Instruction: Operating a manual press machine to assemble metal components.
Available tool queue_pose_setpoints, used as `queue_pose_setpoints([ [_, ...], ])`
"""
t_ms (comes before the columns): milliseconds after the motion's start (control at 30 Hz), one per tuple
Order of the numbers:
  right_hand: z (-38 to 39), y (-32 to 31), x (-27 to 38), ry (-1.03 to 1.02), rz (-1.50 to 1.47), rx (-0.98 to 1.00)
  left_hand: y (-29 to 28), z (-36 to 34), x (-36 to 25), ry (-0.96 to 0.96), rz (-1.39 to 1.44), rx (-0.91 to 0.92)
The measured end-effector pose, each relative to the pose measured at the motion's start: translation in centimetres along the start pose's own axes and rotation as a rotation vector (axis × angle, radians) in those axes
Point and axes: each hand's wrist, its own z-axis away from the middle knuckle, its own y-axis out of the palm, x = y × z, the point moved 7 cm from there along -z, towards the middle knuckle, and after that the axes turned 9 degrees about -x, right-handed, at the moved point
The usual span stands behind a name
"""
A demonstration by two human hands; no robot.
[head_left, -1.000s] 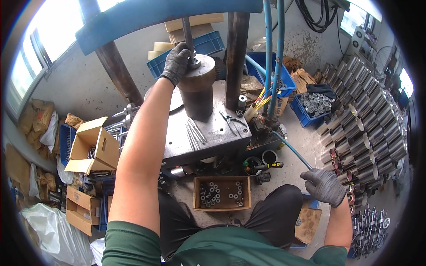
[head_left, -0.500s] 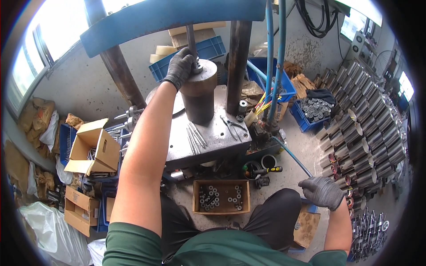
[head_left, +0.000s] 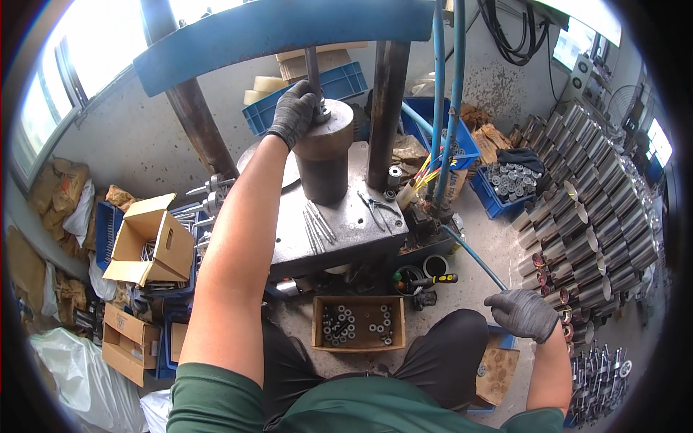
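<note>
The left hand (head_left: 294, 112), in a dark grey knitted glove, lies curled over the top edge of a heavy dark steel cylinder (head_left: 324, 159) with a flat, rust-brown top face; the fingers grip the rim beside a thin vertical steel rod (head_left: 312, 72) that rises from the cylinder's centre to a blue painted steel crossbeam (head_left: 289, 32) overhead. The cylinder stands upright on a scuffed grey steel tabletop (head_left: 346, 231), at its rear, just left of a dark round steel column (head_left: 386, 108). In front of the cylinder a few slim steel pins (head_left: 317, 224) lie loose on the plate, and to its front right rests a pair of pliers (head_left: 375, 206). The right hand (head_left: 523, 314), gloved the same way, is closed around the lower end of a thin blue lever rod (head_left: 473, 252), well to the right of and below the cylinder, near the person's knee. On the floor below the cylinder, in front of the tabletop, sits a shallow brown cardboard box (head_left: 359, 325) holding small steel rings. Far right of the cylinder, shiny steel tubes (head_left: 592, 231) are stacked in rows; to its left an open cardboard carton (head_left: 148, 242) sits tilted on a blue crate. Behind the cylinder is a blue plastic crate (head_left: 339, 83).
</note>
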Motion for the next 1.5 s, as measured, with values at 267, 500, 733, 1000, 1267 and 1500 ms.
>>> queue_pose_setpoints([
  [267,0.1,0.3,0.2,-0.068,0.0,-0.012,-0.2,-0.2,0.0,0.02,0.002,-0.017],
  [500,-0.3,-1.1,0.2,0.072,-0.056,-0.074,0.1,0.0,-0.1,0.029,-0.017,-0.019],
  [733,-4.8,-8.7,1.3,-0.019,0.122,-0.731,-0.1,0.6,-0.7,-0.028,0.122,-0.04],
  [1000,-17.9,-17.1,-1.6,-0.088,0.158,-1.072,1.4,1.0,-0.9,-0.053,0.009,0.023],
  [1267,-21.2,-17.6,-1.9,0.231,0.193,-0.816,0.0,0.4,-0.3,0.177,-0.39,0.12],
  [1500,-19.3,-17.0,-3.1,0.29,0.262,-0.706,8.2,17.7,-4.3,0.93,-0.473,-0.024],
])
